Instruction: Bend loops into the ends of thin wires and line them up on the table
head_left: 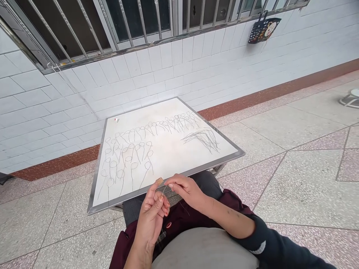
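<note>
Grey wire (164, 188), pinched by fingers (179, 180) of left hand (152, 209) and right hand (192, 191), could be kinked by uneven pulling.

One held wire (163, 189), one table (168, 158) — looped wires (178, 120), perhaps forty.

A thin, slender wire (164, 189) spans from the thumb-and-finger grip of the left hand (153, 209) to the pinched fingertips of the right hand (186, 189), just off the surface's (168, 160) near edge. It bows in a short curve, looking pale there; a darker, hair-thin length slants down below, its connection hidden.
</note>
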`<state>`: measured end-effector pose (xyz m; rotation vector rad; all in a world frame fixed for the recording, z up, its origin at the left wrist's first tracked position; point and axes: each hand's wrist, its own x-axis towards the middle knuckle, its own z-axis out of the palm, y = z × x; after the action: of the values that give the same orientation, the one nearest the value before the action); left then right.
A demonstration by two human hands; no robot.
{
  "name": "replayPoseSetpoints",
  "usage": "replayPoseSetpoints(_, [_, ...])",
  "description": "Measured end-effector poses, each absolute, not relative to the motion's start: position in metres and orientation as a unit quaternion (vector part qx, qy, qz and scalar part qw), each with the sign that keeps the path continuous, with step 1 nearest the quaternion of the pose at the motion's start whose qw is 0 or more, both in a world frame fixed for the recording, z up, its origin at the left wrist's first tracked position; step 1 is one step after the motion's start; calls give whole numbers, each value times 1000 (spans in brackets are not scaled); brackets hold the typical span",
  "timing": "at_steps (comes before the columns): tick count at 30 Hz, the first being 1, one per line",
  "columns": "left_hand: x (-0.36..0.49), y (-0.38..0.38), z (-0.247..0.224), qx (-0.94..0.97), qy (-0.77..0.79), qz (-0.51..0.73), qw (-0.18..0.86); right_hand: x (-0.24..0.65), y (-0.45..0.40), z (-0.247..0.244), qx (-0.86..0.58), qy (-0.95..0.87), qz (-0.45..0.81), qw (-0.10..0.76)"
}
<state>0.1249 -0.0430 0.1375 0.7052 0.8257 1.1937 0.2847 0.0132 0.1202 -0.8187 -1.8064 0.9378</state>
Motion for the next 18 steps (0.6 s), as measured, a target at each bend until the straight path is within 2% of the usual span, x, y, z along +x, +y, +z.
replayPoseSetpoints(9, [107,-51,142,359,425,420,717,316,26,122,-253,-866,218,372])
replayPoseSetpoints(14, [98,-51,146,378,433,402,713,318,30,122,-268,-875,188,357])
replayPoseSetpoints(18, [81,-47,145,390,481,407,671,323,35,120,-314,-856,187,364])
